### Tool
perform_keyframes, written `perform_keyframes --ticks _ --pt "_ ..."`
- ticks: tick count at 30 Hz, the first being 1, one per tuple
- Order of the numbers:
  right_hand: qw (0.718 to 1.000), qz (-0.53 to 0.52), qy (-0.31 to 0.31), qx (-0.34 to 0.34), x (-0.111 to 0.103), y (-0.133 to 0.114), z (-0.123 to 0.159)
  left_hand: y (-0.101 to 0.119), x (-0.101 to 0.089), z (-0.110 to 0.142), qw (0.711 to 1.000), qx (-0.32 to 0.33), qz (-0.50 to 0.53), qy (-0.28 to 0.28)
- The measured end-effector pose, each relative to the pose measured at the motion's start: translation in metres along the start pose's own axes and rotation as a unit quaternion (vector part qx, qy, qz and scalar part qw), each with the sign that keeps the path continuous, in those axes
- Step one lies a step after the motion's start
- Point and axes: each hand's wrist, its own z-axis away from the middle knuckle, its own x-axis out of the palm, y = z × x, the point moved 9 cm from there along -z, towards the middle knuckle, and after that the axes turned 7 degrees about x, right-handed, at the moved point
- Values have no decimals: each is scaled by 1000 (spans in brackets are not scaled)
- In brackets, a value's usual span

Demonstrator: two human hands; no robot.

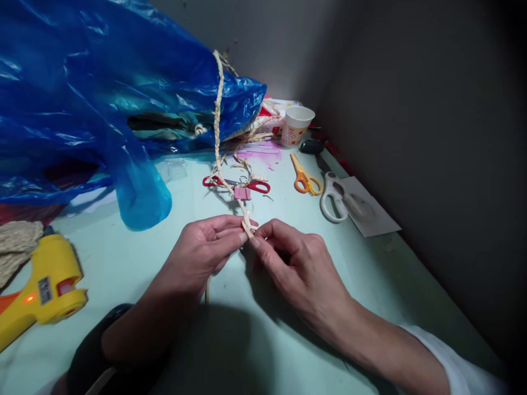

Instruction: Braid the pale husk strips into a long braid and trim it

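A pale braided straw cord (218,118) hangs over the blue bag and runs down toward me to its near end. There my left hand (206,244) pinches the braid between thumb and fingers. My right hand (294,263) closes thumb and forefinger on strands at the same end, from the right. Just beyond my fingers, a pink binder clip (242,193) lies by the braid. Red-handled scissors (260,187) rest under the cord there. A thin strand hangs below my left hand. The fingertips partly hide the strand ends.
A large blue plastic bag (102,82) fills the back left. At left lies a yellow glue gun (55,280) with an orange light, beside coiled braid (18,247). A paper cup (295,127), yellow-orange scissors (303,178), white-handled scissors (332,200) and a card (381,216) stand or lie at right, near a grey wall.
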Motion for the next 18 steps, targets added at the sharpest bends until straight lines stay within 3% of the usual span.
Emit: perform_keyframes --ticks 8,18 --pt "999 24 21 29 -2 3 -3 0 1 2 999 -12 30 2" --pt "997 80 11 4 4 -2 1 -1 -1 4 999 -21 43 25"
